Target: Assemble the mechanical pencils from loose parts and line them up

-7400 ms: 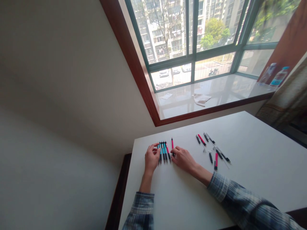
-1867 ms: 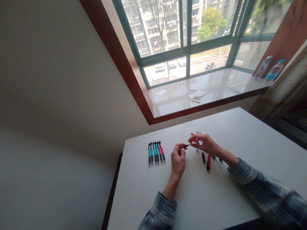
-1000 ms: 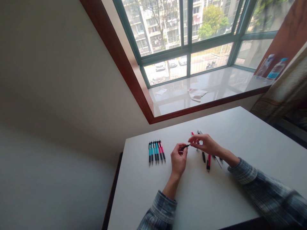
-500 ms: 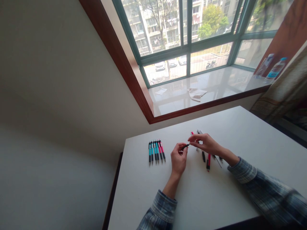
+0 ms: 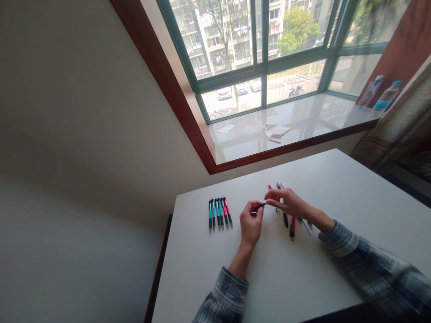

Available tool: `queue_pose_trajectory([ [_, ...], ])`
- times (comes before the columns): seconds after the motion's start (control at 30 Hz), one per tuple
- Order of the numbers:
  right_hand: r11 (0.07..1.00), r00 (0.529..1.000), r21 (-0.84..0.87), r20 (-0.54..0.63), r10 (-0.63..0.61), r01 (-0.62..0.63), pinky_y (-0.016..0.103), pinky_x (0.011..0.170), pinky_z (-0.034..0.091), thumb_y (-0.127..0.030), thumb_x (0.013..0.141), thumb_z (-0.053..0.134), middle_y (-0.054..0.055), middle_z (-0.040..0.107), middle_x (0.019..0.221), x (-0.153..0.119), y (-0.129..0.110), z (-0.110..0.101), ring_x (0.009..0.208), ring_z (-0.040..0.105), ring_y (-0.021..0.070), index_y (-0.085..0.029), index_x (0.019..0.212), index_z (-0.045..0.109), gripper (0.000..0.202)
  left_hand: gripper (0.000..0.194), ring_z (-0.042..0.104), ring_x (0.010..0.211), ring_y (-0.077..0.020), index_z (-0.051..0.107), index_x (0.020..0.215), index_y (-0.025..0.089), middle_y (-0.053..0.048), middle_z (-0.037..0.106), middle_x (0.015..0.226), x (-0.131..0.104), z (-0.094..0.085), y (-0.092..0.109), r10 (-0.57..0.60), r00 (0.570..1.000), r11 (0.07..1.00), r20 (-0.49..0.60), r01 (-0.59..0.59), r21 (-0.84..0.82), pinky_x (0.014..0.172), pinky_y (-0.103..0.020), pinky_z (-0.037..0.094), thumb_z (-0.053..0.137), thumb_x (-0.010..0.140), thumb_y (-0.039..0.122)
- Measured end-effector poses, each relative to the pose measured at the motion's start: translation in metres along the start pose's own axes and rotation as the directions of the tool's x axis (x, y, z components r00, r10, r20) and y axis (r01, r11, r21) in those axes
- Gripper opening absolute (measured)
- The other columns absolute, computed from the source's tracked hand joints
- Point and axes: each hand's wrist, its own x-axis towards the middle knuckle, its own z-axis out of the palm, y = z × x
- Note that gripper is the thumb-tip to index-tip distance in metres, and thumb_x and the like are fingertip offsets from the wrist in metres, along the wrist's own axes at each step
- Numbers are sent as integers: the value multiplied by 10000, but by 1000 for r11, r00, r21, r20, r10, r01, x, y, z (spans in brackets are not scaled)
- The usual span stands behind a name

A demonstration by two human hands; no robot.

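Observation:
My left hand (image 5: 251,224) is closed around a black pen barrel piece (image 5: 259,207), which slants up to the right between thumb and fingers. At its upper end, my right hand (image 5: 286,200) pinches a small silvery pen tip (image 5: 265,203) between thumb and forefinger; the fingers partly cover it. Beneath and beside my right hand lie loose pen parts: a red barrel with a black end (image 5: 292,229), a black piece (image 5: 285,220) and a thin refill (image 5: 306,227). Further parts are partly hidden by that hand.
Left of my hands, several blue and red pens (image 5: 220,213) lie side by side on the white table (image 5: 202,264). Behind the table, a window sill (image 5: 242,146) holds a crumpled cloth (image 5: 276,133) and two plastic bottles (image 5: 386,98). A curtain (image 5: 380,130) hangs at the right.
My right fingers have come slightly closer to the black barrel piece, and less of the silvery tip shows between the hands. My left hand and the laid-out pens stay put.

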Motion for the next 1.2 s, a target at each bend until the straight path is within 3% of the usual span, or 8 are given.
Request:
queue_pose_trajectory([
  [0.3,998,1000,-60,10,-15,16,273,637,426,-518,1011,557,10,674,690,0,-2,0,626,544,146,-206,829,711,393,215,717,907,-217,713,1012,182,-86,764,977,-1,0,2,-10,1000,1000,3,10,0,695,-276,504,693,912,371],
  [0.5,999,999,-15,19,-47,48,284,685,462,-491,984,613,25,705,780,0,-5,-2,695,601,161,-222,989,722,291,211,712,898,-210,714,998,191,-77,764,970,-1,0,4,-20,1000,1000,-11,20,-19,704,-273,499,700,905,379],
  [0.97,986,998,-160,51,-32,40,290,600,335,-491,1062,442,-12,543,618,1,0,4,580,438,156,-218,702,523,459,231,647,772,-170,740,957,187,-52,742,886,-3,1,5,1,1000,999,25,-2,50,637,-259,451,708,908,411],
  [1.2,984,998,-173,55,-28,38,294,578,337,-545,1052,448,1,572,601,1,3,5,549,439,159,-224,677,538,502,183,638,783,-179,734,944,209,-44,733,885,-3,1,3,40,999,990,14,-41,136,647,-273,455,696,904,384],
])
